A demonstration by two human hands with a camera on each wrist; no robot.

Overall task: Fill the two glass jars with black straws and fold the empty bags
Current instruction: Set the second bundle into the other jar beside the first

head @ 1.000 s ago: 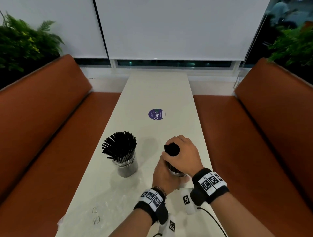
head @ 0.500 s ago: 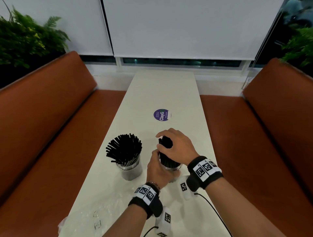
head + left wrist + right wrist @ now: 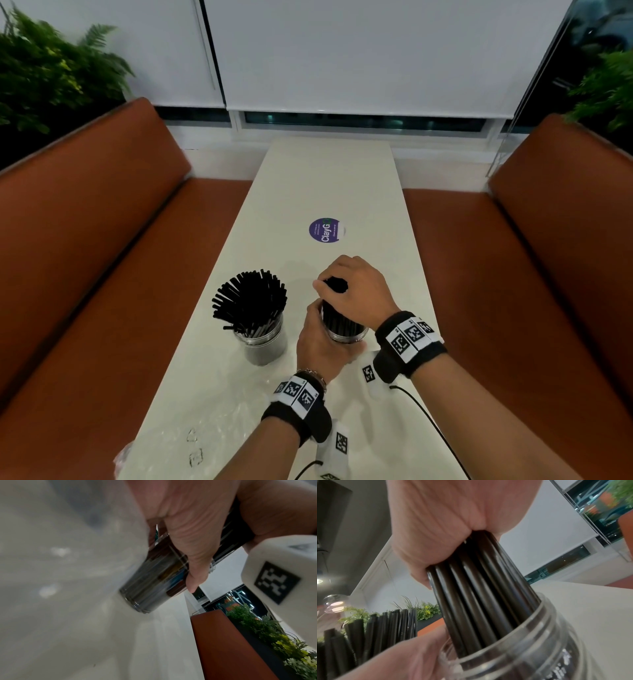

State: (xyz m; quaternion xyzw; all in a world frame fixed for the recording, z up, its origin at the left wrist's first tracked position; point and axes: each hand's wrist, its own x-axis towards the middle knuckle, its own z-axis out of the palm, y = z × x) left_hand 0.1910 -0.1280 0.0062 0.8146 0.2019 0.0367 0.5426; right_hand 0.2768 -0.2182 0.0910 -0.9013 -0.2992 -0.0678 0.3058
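Two glass jars stand on the white table (image 3: 329,178). The left jar (image 3: 263,344) holds a fanned bunch of black straws (image 3: 248,303). My left hand (image 3: 320,342) wraps round the right jar (image 3: 346,334) (image 3: 154,574) (image 3: 530,642). My right hand (image 3: 356,293) grips the top of a tight bundle of black straws (image 3: 337,318) (image 3: 479,588) whose lower ends stand inside that jar. A clear empty plastic bag (image 3: 205,421) lies flat on the table in front of the jars.
Brown bench seats (image 3: 113,274) (image 3: 507,274) run along both sides of the narrow table. A round purple sticker (image 3: 325,230) sits on the table beyond the jars. Green plants (image 3: 51,72) stand behind the left bench back, and a window blind hangs at the far end.
The right hand with the straw bundle has shifted slightly toward the far end; the bundle leans a little. The left hand stays round the jar. My head has shifted.
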